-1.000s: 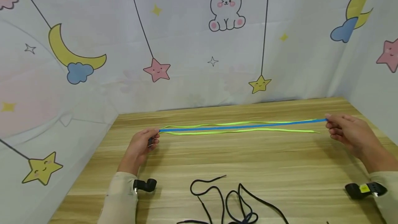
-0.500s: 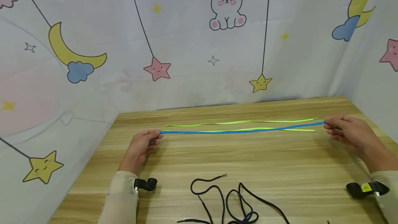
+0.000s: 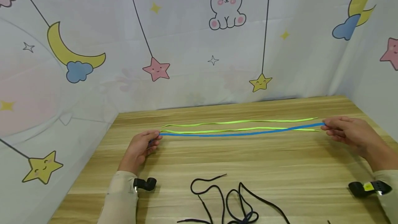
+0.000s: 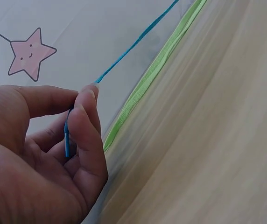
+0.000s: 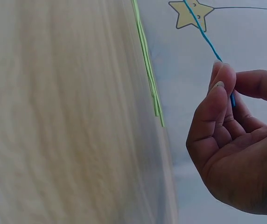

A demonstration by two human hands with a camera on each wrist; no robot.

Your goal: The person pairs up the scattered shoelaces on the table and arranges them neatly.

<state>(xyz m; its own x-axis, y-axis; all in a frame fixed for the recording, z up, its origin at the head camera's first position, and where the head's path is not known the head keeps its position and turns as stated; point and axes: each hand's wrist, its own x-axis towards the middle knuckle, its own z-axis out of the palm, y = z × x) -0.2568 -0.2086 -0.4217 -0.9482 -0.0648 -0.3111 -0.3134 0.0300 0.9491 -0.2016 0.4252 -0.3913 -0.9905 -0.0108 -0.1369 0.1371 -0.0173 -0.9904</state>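
A flat blue shoelace (image 3: 217, 135) stretches between both hands, sagging slightly in the middle. Near its left end, the left hand (image 3: 143, 147) pinches it between thumb and fingers; the blue tip (image 4: 67, 144) hangs inside that palm in the left wrist view. The right hand (image 3: 351, 134) pinches the other end, and a short blue tail (image 5: 233, 99) pokes out below its fingertips in the right wrist view. Both hands are raised off the table. Two lime-green shoelaces, a far one (image 3: 227, 122) and a near one (image 3: 248, 129), lie side by side behind the blue lace, which crosses the near one toward the right.
Black laces (image 3: 224, 199) lie loosely tangled at the front of the wooden table (image 3: 186, 161), partly cut off by the frame. A printed curtain (image 3: 186, 89) hangs along the table's back edge. Each wrist carries a small black camera, such as the left one (image 3: 146, 184).
The blue shoelace has come nearer the person, from between the green laces to mostly in front of them. It has slackened from taut to a slight sag. Both hands keep their pinch.
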